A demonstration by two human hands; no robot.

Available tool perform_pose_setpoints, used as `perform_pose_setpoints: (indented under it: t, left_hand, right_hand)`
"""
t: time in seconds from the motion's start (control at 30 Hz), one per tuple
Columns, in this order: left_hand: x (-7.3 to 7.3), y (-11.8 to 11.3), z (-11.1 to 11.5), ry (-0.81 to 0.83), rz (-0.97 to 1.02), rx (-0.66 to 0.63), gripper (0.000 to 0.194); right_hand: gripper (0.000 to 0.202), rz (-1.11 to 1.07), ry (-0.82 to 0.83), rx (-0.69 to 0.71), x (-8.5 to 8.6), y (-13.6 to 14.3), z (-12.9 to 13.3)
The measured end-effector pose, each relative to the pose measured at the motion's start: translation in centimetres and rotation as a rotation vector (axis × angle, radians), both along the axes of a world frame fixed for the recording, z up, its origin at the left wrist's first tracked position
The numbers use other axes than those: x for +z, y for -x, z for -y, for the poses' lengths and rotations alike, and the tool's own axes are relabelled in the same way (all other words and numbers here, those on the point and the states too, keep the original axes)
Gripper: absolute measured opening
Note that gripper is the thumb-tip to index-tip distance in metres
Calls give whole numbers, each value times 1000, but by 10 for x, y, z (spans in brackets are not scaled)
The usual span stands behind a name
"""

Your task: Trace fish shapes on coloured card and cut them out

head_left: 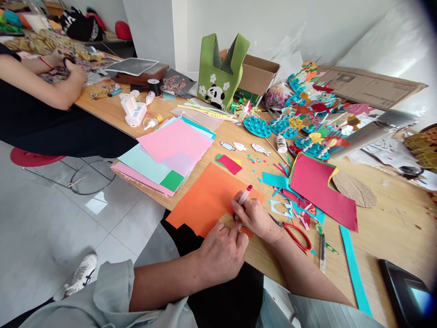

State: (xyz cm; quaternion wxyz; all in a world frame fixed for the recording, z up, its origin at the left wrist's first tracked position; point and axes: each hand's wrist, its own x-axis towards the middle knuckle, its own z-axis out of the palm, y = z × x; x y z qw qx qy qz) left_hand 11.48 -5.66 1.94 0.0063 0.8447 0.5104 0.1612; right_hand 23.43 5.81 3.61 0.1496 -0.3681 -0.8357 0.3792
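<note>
My right hand (255, 216) grips a white marker (244, 196) with a red end, held at a slant, its lower end hidden among the fingers. Below and left of it, my left hand (223, 250) rests on an orange paper sheet (205, 196) with its fingers curled. Fingertips of both hands meet over a small dark thing on the sheet's near edge, mostly covered and too hidden to name. Scissors with red handles (299, 238) lie beside my right wrist. Past the sheet are small red card pieces (231, 164) and several fish cutouts (260, 149).
Coloured paper sheets (177, 139) are stacked on the left. Red paper (316, 187), scraps, a pen (322, 253) and a blue strip (354, 271) lie to the right. Behind stand a green panda bag (220, 75) and paper-fish crafts (310, 118). Another person's arm (51, 84) is at far left.
</note>
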Motion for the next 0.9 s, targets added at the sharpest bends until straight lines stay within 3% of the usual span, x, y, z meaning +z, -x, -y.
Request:
perform_pose_setpoints:
  t: [0.9]
  left_hand:
    - [1, 3, -1, -19, -36, -31, 8]
  right_hand:
    - [24, -98, -24, -73, -8, -3, 0]
